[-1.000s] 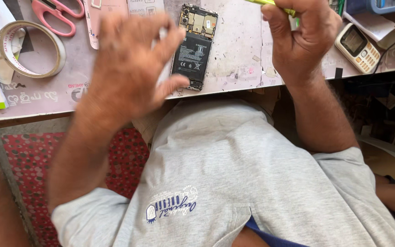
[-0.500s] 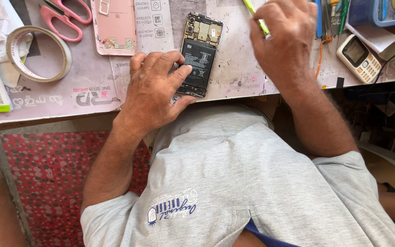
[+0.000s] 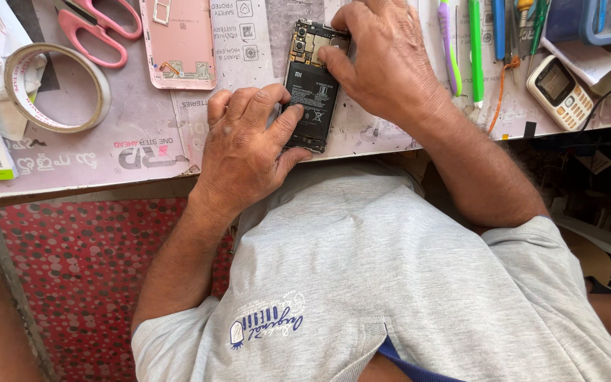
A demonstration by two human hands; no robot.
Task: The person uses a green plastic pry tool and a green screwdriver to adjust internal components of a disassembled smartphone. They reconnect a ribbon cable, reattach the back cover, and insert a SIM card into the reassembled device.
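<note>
The person wears a light grey short-sleeved T-shirt [image 3: 404,283] of heathered knit fabric. Its sleeves end above the elbows; both forearms are bare. A small printed logo [image 3: 266,327] in dark blue and white sits on the shirt front, made of a row of short vertical bars beside cursive lettering. A dark blue garment edge [image 3: 408,364] shows below the shirt hem. The left hand [image 3: 245,145] and right hand [image 3: 383,60] are bare, with no rings, watch or gloves visible.
</note>
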